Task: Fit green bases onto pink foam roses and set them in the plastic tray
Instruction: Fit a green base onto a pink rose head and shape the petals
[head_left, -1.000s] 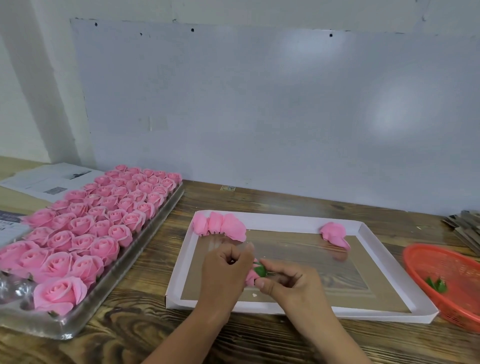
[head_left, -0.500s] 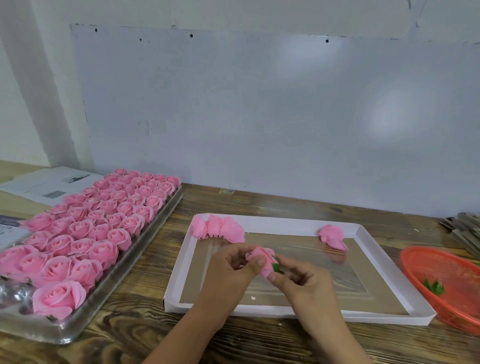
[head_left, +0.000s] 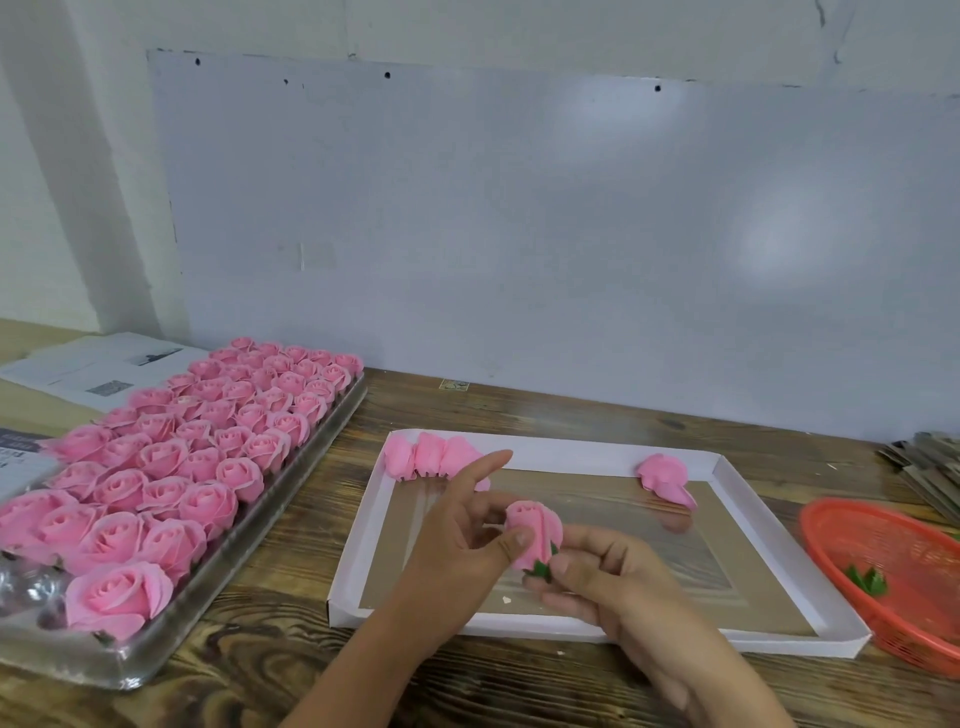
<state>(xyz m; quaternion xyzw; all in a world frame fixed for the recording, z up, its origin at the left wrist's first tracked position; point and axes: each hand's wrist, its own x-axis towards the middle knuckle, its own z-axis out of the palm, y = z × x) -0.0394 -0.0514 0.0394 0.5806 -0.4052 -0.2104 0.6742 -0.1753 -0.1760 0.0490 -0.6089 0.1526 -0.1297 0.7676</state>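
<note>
Rose (head_left: 535, 530) with green base (head_left: 540, 570) pinched between left hand (head_left: 462, 545) thumb and right hand (head_left: 613, 582) fingers, left forefinger outstretched.

Wooden table (head_left: 519, 415) bears trays, basket, perhaps papers.

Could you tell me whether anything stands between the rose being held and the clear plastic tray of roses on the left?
Nothing visible does: only bare wooden table lies between the pink foam rose and the clear plastic tray.

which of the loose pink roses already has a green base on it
The rose held between the left hand and right hand: green base at its bottom. The white box's roses show none.
</note>
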